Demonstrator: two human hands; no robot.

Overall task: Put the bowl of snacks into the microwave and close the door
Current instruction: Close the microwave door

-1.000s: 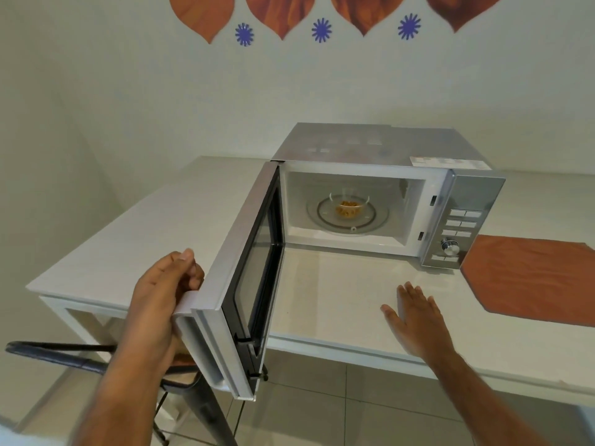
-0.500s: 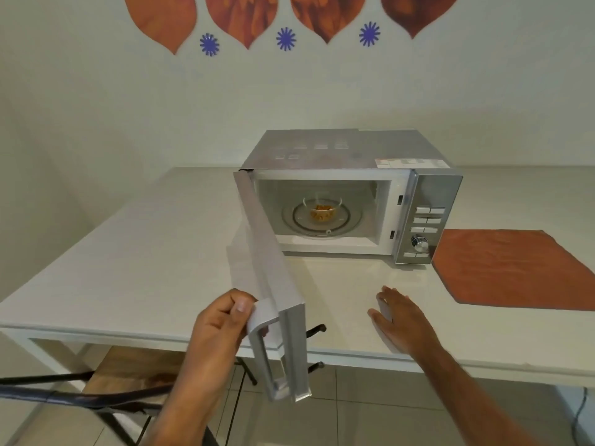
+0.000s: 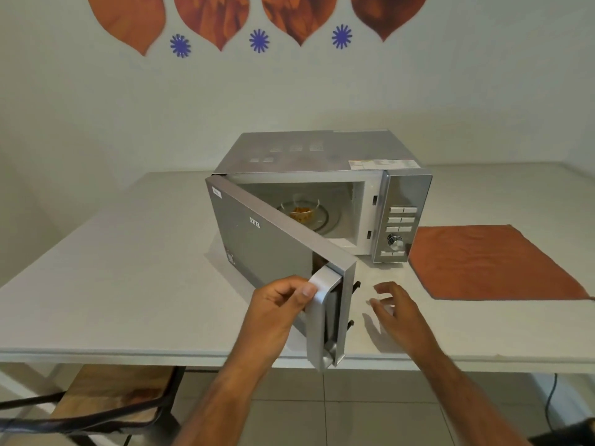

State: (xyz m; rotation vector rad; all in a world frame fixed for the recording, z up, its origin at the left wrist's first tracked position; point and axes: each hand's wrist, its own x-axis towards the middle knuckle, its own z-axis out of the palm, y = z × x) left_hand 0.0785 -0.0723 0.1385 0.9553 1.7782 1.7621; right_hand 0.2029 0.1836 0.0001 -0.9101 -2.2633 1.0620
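The left hand [image 3: 277, 309] reaches forward from a bare forearm, its fingers curled with the thumb on top in a closed grip, while the right hand [image 3: 397, 312] hovers palm down just beside it, fingers spread and loosely bent, holding nothing.

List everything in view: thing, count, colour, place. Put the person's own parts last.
microwave: one, silver, on the table, towards the back
microwave door: one, silver, partly open
bowl of snacks: one, clear with orange snacks, inside the microwave
table: one, white, along the wall
cloth mat: one, rust orange, right of the microwave
chair: one, wooden seat, under the table's left side
wall decals: four orange, three blue, on the wall
left hand: fingers on the door handle
right hand: open, over the table
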